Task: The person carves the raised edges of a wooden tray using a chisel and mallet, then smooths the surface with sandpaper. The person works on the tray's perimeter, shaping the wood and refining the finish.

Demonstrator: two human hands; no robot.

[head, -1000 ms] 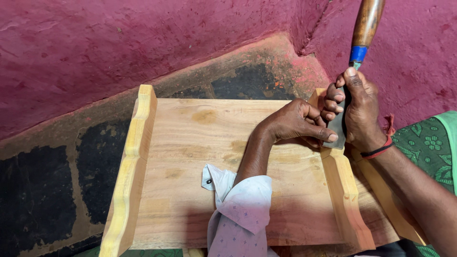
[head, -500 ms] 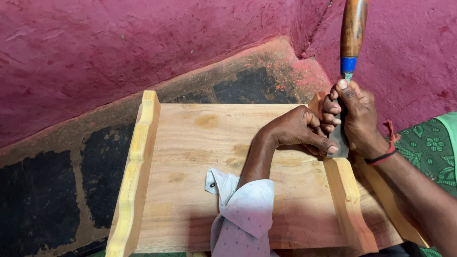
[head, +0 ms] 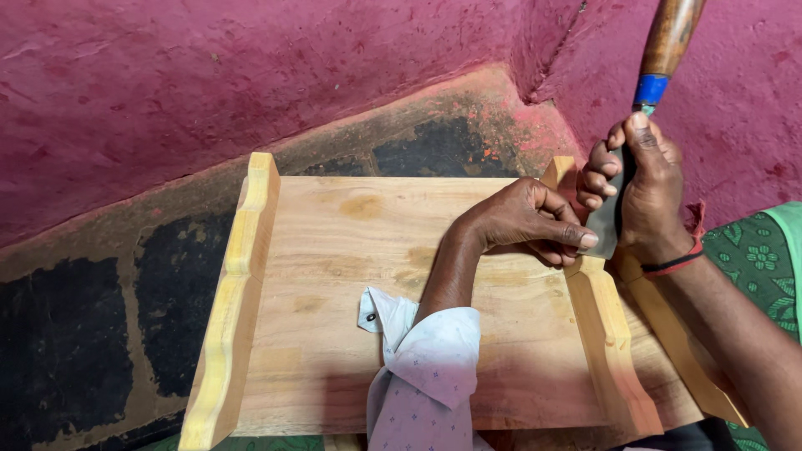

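Observation:
A light wooden board (head: 351, 284) with two scalloped side rails lies flat before me. My right hand (head: 639, 188) grips the metal blade of a chisel (head: 660, 63), whose brown wooden handle with a blue band sticks up toward the wall. The blade's lower end rests on the right rail (head: 606, 326) near its far end. My left hand (head: 522, 221) lies on the board beside that rail, and its fingertips press against the flat of the blade.
A rough pink-red wall (head: 251, 75) rises behind the board and turns a corner at the upper right. Dark worn floor (head: 67, 334) shows to the left. The left rail (head: 234, 292) stands free. Green patterned cloth (head: 756, 259) covers my right side.
The view has shifted a little. Both hands stay at the far end of the right rail; the chisel handle has tilted slightly, and the blade sits a bit lower on the rail.

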